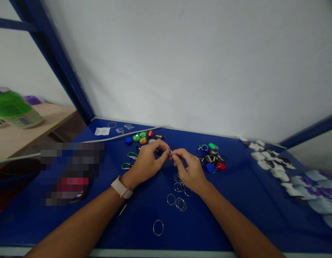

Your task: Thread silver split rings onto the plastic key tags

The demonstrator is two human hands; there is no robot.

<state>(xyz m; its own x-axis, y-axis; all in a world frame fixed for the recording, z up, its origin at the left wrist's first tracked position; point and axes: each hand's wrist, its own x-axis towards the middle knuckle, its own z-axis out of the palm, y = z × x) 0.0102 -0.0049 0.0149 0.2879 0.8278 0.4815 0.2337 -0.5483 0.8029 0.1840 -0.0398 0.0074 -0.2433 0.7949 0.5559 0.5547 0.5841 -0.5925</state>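
Note:
My left hand (147,161) and my right hand (188,170) meet over the blue table (235,200), fingertips pinched together on a small metal key ring (169,152). Both hands are closed on it. What else sits between the fingers is too small to make out. Several loose metal rings (179,195) lie on the table just below my right hand, and one more ring (158,227) lies nearer the front edge. A pale watch band wraps my left wrist.
Coloured round key tags (140,137) and green carabiners (130,157) lie left of my hands. A heap of assembled tags (212,157) sits to the right. White and purple packets (275,165) line the right side. A green bottle (12,107) stands on a wooden shelf.

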